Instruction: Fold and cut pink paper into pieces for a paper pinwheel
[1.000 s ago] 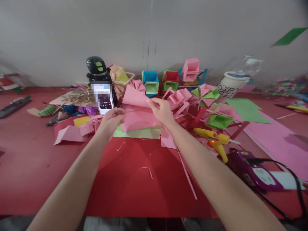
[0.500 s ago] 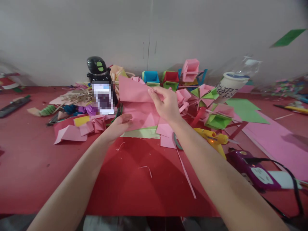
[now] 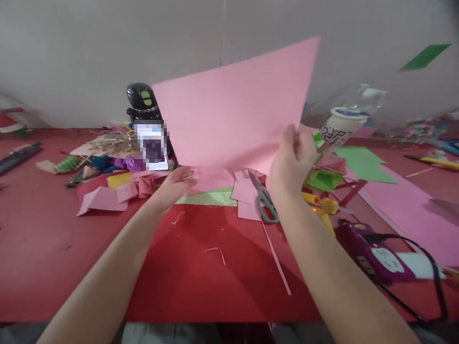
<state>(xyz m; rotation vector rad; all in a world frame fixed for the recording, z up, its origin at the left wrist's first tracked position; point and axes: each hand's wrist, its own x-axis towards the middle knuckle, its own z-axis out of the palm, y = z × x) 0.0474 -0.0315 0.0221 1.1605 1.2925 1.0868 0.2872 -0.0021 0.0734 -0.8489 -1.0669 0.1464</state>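
A large pink paper sheet (image 3: 229,114) is raised upright over the back of the table, and my right hand (image 3: 293,160) pinches it by its lower right edge. My left hand (image 3: 174,187) is below the sheet's lower left corner, beside more pink paper (image 3: 213,179), with its fingers stretched out and gripping nothing. Scissors with grey-green handles (image 3: 267,210) lie just left of my right wrist, over small pink paper pieces (image 3: 246,193). The raised sheet hides most of the folded paper shapes behind it.
A phone (image 3: 152,148) leans on a black figure (image 3: 141,100). To the right are a yellow glue gun (image 3: 328,205), a purple power strip (image 3: 380,255) with a black cable and a patterned cup (image 3: 342,129). A thin pink strip (image 3: 277,263) lies on the red tabletop (image 3: 201,286).
The pink sheet has been lifted and opened out from a folded-over position. My right hand has moved right with it, uncovering the scissors. My left hand has barely moved.
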